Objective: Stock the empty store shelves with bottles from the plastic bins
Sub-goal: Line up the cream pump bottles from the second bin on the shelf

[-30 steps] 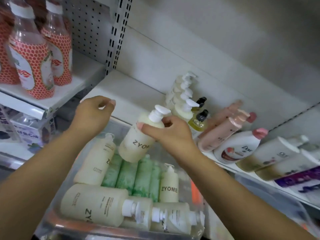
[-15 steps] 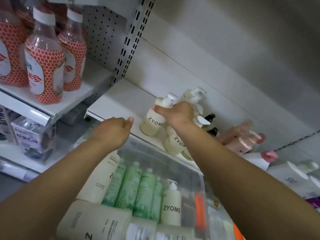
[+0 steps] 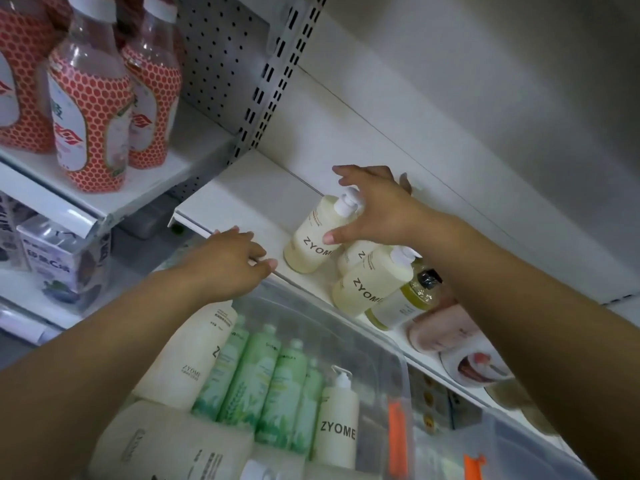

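Note:
A cream ZYOME pump bottle [image 3: 311,244] stands on the white shelf [image 3: 249,195], left of another ZYOME bottle [image 3: 367,285]. My right hand [image 3: 377,213] hovers over its pump top with fingers spread; only the thumb touches the bottle's side. My left hand [image 3: 225,265] rests on the shelf's front edge with fingers curled and nothing in it. Below, the clear plastic bin [image 3: 398,362] holds more cream ZYOME bottles [image 3: 337,431] and several green bottles [image 3: 263,379].
A yellow-green bottle with a black cap [image 3: 412,296] and pink bottles [image 3: 440,327] crowd the shelf to the right. Bare shelf lies left of the placed bottle. Red-patterned drink bottles [image 3: 90,109] fill the neighbouring shelf, past a slotted upright [image 3: 277,77].
My right hand carried the ZYOME bottle from above the bin onto the shelf and has opened off its neck. My left hand moved forward from the bin onto the shelf edge.

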Tool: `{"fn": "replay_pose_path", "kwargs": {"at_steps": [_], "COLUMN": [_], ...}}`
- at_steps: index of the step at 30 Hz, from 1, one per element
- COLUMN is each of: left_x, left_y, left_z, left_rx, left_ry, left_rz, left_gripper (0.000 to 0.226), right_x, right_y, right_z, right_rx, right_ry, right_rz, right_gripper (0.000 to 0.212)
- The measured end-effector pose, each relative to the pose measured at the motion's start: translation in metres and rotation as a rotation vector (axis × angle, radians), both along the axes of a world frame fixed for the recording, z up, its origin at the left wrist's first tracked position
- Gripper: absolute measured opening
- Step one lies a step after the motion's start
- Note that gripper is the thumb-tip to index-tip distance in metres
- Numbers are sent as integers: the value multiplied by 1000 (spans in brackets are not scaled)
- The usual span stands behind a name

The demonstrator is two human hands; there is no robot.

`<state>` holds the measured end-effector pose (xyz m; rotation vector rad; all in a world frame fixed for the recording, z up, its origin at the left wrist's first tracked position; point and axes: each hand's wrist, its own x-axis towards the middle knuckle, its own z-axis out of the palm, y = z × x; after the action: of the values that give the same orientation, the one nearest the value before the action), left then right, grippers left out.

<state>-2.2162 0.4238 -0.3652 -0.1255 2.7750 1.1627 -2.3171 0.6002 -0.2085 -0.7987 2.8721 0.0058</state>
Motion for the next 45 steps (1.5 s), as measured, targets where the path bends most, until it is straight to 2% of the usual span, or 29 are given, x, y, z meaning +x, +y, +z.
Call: {"fn": "replay_pose_path", "kwargs": {"at_steps": [3, 6, 11, 17, 21, 27, 33, 37, 39, 42, 45], "left_x": [-2, -9, -26, -42, -43, -44, -39, -39, -38, -37, -35], "left_y": [3, 4, 7, 2, 8, 14, 19, 17, 14, 12, 5], "left_z": [0, 4, 0, -2, -7, -4, 3, 1, -2, -4, -2], "left_rx": [171, 203, 203, 168, 190, 171, 153, 169, 205, 228, 220], "left_ry": [21, 19, -3, -36, -29, -21, -17, -7, 11, 30, 43], "left_rz": [75, 117, 128, 57, 93, 113, 83, 78, 98, 126, 152], "left_gripper": [57, 59, 60, 62, 62, 58, 55, 55, 56, 54, 46], "right_x": [-13, -31, -77, -134, -159, -172, -173, -174, -172, -166, -157], "right_y": [-13, -22, -25, -12, -5, -3, 3, 10, 11, 13, 15], "right_z": [1, 4, -3, -1, -6, -13, -19, -24, -26, -27, -25], "right_rx": [190, 162, 72, 140, 158, 135, 214, 179, 250, 392, 325], "right_ry": [27, 14, 34, 82, 104, 138, 205, 235, 311, 537, 563], "right_rz": [74, 16, -22, -14, -31, -45, 23, 28, 49, 134, 134], "right_gripper": [80, 67, 68, 69, 70, 75, 75, 74, 72, 76, 79]}}
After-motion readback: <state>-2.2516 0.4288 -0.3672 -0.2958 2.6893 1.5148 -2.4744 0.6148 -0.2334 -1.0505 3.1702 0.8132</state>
